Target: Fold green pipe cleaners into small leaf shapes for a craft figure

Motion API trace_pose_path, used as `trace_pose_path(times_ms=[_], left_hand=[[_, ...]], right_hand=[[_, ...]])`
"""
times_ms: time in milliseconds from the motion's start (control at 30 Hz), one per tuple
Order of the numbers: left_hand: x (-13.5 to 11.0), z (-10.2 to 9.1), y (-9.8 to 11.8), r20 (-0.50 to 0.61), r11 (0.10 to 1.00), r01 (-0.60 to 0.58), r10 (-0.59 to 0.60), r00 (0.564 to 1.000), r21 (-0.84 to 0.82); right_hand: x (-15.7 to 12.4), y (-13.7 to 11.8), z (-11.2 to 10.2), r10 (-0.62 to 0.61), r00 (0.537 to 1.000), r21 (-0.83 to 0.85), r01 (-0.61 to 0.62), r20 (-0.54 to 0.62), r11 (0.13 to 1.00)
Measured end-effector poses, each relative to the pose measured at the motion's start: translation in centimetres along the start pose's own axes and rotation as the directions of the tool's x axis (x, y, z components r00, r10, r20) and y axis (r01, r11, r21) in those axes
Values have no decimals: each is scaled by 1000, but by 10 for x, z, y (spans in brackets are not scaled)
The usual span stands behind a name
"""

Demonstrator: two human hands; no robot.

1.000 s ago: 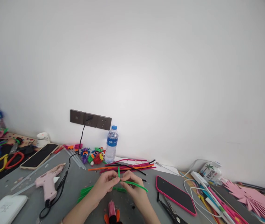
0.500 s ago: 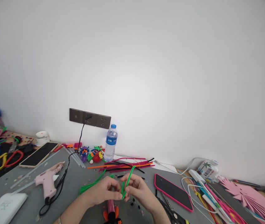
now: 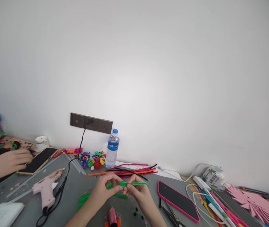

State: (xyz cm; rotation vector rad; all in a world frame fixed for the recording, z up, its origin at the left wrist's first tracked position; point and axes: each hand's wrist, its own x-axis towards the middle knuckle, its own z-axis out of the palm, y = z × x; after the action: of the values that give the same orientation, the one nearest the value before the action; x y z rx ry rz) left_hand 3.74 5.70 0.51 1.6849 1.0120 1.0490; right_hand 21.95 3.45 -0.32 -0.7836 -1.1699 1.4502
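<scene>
Between my two hands is a bent green pipe cleaner, its loose end pointing right. My left hand pinches its left part with thumb and fingertips. Close beside it, my right hand pinches the other part, the fingertips of both hands nearly touching. A bundle of green pipe cleaners lies on the grey mat, partly hidden behind my left hand and forearm. Below my hands, at the bottom edge, stands a pink, orange and black pipe-cleaner figure, cut off by the frame.
A co-worker's hand reaches in at the left over a phone. A pink glue gun lies on the mat, its cord running to the wall socket. Behind my hands are a water bottle and red pipe cleaners. A pink-cased phone lies right.
The green pipe cleaner has turned from upright to nearly level, its free end now pointing right. A co-worker's hand has come in at the left. The view has shifted slightly.
</scene>
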Motion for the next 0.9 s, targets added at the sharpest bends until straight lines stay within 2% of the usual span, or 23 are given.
trace_pose_path(times_ms=[167, 467, 533, 600, 700, 767, 833, 900], left_hand=[[0, 4, -3, -78, 999, -42, 42, 996, -5], [-3, 1, -5, -84, 992, -119, 115, 990, -46], [-4, 1, -2, -97, 991, -91, 81, 992, -96], [-4, 3, 0, -103, 974, -28, 5, 995, -227], [-4, 11, 1, -100, 874, 84, -149, 984, -479], [-4, 16, 1, -102, 786, 118, -224, 969, -606], [-5, 20, 0, -102, 729, 129, -264, 959, -672], [-6, 22, 0, -103, 713, 132, -277, 955, -688]], right_hand=[[2, 7, 3, -16, 1000, 11, 16, -6, 1000], [1, 6, 4, -25, 998, -42, 22, -62, 999], [2, 6, 5, -36, 996, -76, 30, -87, 997], [3, 8, 7, -75, 989, -121, 59, -131, 991], [4, 14, 16, -137, 973, -149, 110, -183, 983], [5, 19, 23, -156, 967, -135, 131, -201, 982], [4, 22, 30, -177, 957, -145, 146, -229, 979], [3, 23, 35, -201, 945, -186, 155, -258, 970]])
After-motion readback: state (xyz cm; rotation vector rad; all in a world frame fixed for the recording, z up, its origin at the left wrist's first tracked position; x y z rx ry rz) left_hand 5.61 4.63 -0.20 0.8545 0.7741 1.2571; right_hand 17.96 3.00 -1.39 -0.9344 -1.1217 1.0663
